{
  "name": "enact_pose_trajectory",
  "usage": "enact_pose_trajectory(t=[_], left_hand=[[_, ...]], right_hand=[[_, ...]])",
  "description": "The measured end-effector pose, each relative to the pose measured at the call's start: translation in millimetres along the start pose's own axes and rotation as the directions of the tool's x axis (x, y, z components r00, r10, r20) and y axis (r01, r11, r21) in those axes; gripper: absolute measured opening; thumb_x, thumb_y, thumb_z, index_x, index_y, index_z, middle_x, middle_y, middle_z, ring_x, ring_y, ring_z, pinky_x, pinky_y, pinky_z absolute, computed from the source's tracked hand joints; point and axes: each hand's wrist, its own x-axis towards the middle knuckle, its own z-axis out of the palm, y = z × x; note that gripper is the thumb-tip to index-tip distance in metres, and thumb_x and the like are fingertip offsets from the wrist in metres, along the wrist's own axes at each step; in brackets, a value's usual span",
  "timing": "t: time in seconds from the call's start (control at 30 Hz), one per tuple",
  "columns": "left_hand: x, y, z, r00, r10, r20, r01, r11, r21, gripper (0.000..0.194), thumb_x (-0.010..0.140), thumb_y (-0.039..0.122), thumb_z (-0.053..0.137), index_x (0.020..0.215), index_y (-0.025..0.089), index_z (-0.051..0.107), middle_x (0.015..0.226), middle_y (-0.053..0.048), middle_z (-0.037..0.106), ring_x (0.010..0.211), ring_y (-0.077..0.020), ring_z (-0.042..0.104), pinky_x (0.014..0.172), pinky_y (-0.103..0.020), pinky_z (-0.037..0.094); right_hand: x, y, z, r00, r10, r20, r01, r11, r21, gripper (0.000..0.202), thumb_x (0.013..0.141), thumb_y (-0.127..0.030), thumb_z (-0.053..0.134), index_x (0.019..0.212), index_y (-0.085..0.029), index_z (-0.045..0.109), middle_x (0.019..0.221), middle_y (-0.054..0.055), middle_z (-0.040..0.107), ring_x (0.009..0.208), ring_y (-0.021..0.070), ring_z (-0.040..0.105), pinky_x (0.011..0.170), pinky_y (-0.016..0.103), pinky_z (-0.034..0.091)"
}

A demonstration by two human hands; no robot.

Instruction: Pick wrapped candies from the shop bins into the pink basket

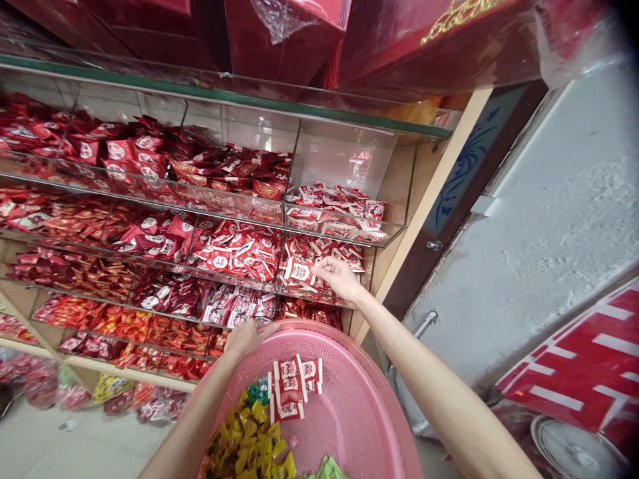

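My right hand [339,278] reaches into a glass compartment of the shelf, its fingers pinched on the edge of a red and white candy packet [298,271]. More packets of a like look lie behind and around it. At the far rim of a pink plastic basket [367,409], my left hand [245,338] is closed over the edge. Inside the basket are several red and white packets [290,391], a heap of yellow-wrapped candies [249,432], a few dark green ones [258,391] and light green ones [327,469] at the near side.
Glass dividers split the shelf [239,211] into compartments of red wrapped candies. Large red boxes [289,46] stand on the glass above. Filled plastic bags [74,392] lie on the floor at left. A wall, a door [464,173] and a fan [574,442] are at right.
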Motion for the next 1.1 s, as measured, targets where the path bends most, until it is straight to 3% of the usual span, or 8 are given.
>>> enact_pose_trajectory(t=[0.17,0.33,0.43,0.53,0.63,0.73,0.9,1.1], left_hand=[[2.3,-4.1,-0.4,1.000,-0.005,-0.013,0.005,1.000,0.013,0.064,0.069,0.076,0.030,0.072,0.022,0.065,0.077,-0.010,0.070,0.079,-0.0263,0.064,0.061,-0.028,0.042],[0.1,-1.3,-5.1,1.000,-0.024,-0.011,0.024,0.999,0.023,0.064,0.071,0.074,0.029,0.070,0.021,0.065,0.077,-0.011,0.069,0.080,-0.0259,0.064,0.062,-0.028,0.042],[-0.8,0.2,-6.1,1.000,-0.022,-0.007,0.022,1.000,0.005,0.063,0.070,0.074,0.030,0.070,0.021,0.065,0.076,-0.011,0.069,0.078,-0.0254,0.064,0.062,-0.028,0.042],[-0.2,0.3,-4.4,1.000,-0.020,0.003,0.020,1.000,0.003,0.064,0.070,0.074,0.030,0.069,0.021,0.064,0.075,-0.011,0.069,0.075,-0.0253,0.064,0.062,-0.029,0.042],[0.9,0.6,-1.7,1.000,-0.022,-0.005,0.022,0.999,0.027,0.062,0.071,0.073,0.031,0.070,0.020,0.064,0.076,-0.011,0.069,0.077,-0.0255,0.064,0.064,-0.030,0.043],[1.1,1.5,-0.4,1.000,-0.026,-0.001,0.026,0.999,0.036,0.061,0.070,0.073,0.033,0.071,0.020,0.065,0.078,-0.011,0.069,0.079,-0.0257,0.064,0.065,-0.030,0.043],[-0.6,2.1,-1.8,1.000,-0.026,0.011,0.026,0.999,0.021,0.061,0.071,0.073,0.033,0.072,0.021,0.065,0.078,-0.011,0.069,0.080,-0.0268,0.064,0.065,-0.030,0.043],[-1.5,-0.5,-1.8,1.000,-0.024,0.001,0.024,1.000,0.018,0.062,0.071,0.072,0.033,0.071,0.019,0.065,0.078,-0.012,0.069,0.079,-0.0255,0.064,0.062,-0.028,0.041]], right_hand=[[-8.9,-8.2,-3.6,0.996,0.085,-0.027,-0.083,0.993,0.085,0.035,0.061,-0.047,0.069,0.068,-0.017,0.052,0.050,-0.006,0.054,0.047,0.0067,0.045,0.049,0.021,0.030],[-43.2,-9.9,-6.3,0.982,0.177,0.060,-0.183,0.978,0.101,0.034,0.061,-0.045,0.070,0.073,-0.018,0.054,0.051,-0.006,0.055,0.045,0.0062,0.045,0.046,0.021,0.031],[-69.3,13.1,0.3,0.946,0.262,0.189,-0.277,0.959,0.055,0.030,0.063,-0.041,0.070,0.074,-0.017,0.056,0.051,-0.006,0.055,0.045,0.0059,0.045,0.046,0.020,0.032],[-89.2,54.9,14.1,0.902,0.352,0.250,-0.364,0.932,0.002,0.028,0.062,-0.038,0.071,0.068,-0.016,0.055,0.047,-0.006,0.054,0.042,0.0056,0.045,0.044,0.019,0.031],[-98.0,94.8,31.4,0.877,0.429,0.216,-0.431,0.902,-0.039,0.022,0.064,-0.032,0.068,0.064,-0.016,0.052,0.045,-0.006,0.052,0.040,0.0062,0.044,0.042,0.019,0.032],[-98.1,116.7,47.7,0.860,0.494,0.131,-0.471,0.866,-0.170,0.014,0.070,-0.023,0.060,0.064,-0.017,0.049,0.044,-0.007,0.050,0.039,0.0068,0.045,0.042,0.020,0.035],[-97.0,123.7,62.5,0.856,0.516,0.008,-0.473,0.791,-0.388,0.010,0.075,-0.016,0.052,0.066,-0.018,0.046,0.049,-0.006,0.050,0.044,0.0092,0.050,0.046,0.022,0.039],[-106.3,115.2,62.5,0.918,0.387,-0.084,-0.340,0.660,-0.670,0.002,0.074,-0.015,0.052,0.073,-0.015,0.054,0.078,0.008,0.062,0.077,0.0218,0.059,0.062,0.030,0.040]])
